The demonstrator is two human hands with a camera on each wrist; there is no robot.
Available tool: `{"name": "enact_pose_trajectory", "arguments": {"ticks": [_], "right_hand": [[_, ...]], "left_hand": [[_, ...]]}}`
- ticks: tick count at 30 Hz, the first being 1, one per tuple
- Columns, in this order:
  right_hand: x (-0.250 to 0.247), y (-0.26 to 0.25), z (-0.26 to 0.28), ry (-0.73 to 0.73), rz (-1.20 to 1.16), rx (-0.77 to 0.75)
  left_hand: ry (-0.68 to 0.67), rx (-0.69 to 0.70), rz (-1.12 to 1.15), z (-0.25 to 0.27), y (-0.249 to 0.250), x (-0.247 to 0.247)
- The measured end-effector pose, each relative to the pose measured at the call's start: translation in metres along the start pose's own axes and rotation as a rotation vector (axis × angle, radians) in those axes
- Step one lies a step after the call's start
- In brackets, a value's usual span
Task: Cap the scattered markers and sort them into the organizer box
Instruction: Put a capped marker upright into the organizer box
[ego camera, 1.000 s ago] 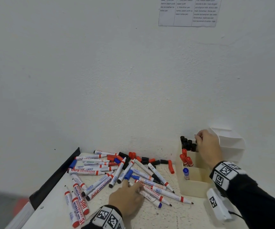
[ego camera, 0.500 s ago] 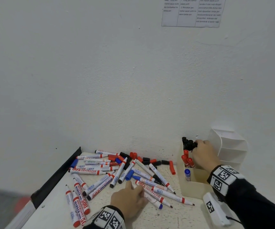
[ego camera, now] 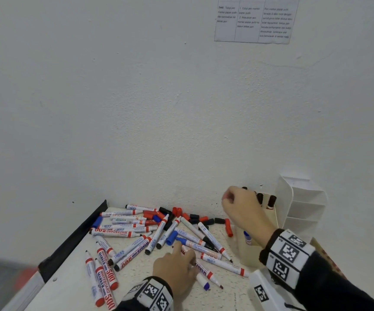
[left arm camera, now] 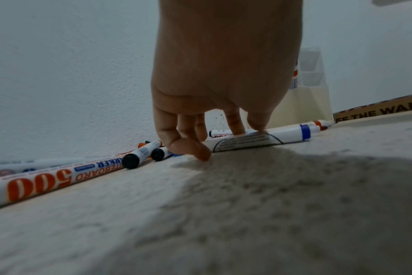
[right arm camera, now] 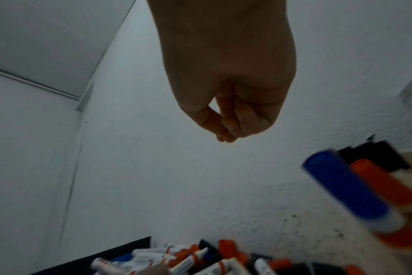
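Several whiteboard markers [ego camera: 125,232] lie uncapped on the speckled table [ego camera: 69,288], with loose red, black and blue caps [ego camera: 195,217] along the wall. My left hand [ego camera: 187,258] is down on the pile; its fingers and thumb [left arm camera: 200,154] pinch a white marker with a blue band [left arm camera: 287,133]. The cream organizer box [ego camera: 257,254] stands at the right and holds black markers [ego camera: 271,200], red ones [right arm camera: 384,184] and a blue-capped one [ego camera: 247,237]. My right hand [ego camera: 228,198] hangs to the left of the organizer's top, fingers curled in, holding nothing.
A white stepped section [ego camera: 302,212] rises behind the cream box. A black strip [ego camera: 73,239] runs along the table's left edge. A white tagged device [ego camera: 264,292] lies at the front right. A printed box [left arm camera: 384,109] sits beyond the organizer. A paper sheet [ego camera: 255,21] hangs on the wall.
My right hand has pulled out of the organizer's back compartment and moved left, empty. The left hand stays on the same markers, fingers closing on one.
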State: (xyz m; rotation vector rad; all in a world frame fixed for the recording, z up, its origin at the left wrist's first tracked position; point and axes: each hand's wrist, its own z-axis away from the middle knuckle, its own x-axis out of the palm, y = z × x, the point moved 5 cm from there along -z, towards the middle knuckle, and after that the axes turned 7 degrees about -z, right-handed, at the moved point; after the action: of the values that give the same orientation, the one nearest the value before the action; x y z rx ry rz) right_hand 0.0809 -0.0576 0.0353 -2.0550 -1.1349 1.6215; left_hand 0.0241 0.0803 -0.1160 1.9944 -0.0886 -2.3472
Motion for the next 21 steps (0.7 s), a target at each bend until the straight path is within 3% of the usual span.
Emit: {"name": "enact_pose_trajectory", "arguments": {"ticks": [7, 12, 14, 17, 21], "right_hand": [[0.070, 0.009, 0.031, -0.366, 0.059, 0.132], [0.107, 0.039, 0.059, -0.664, 0.180, 0.278], [0.110, 0.043, 0.062, -0.688, 0.243, 0.262], [0.112, 0.042, 0.056, -0.613, 0.319, 0.192], [0.109, 0.044, 0.049, -0.491, 0.411, 0.148]], "left_hand": [[0.012, -0.232, 0.262, 0.002, -0.015, 0.005], [0.085, -0.259, 0.474, 0.003, -0.020, 0.001], [0.155, -0.245, 0.531, 0.005, -0.024, -0.005], [0.275, -0.227, 0.575, 0.011, -0.036, -0.023], [0.262, -0.240, 0.604, 0.020, -0.062, -0.034]]}}
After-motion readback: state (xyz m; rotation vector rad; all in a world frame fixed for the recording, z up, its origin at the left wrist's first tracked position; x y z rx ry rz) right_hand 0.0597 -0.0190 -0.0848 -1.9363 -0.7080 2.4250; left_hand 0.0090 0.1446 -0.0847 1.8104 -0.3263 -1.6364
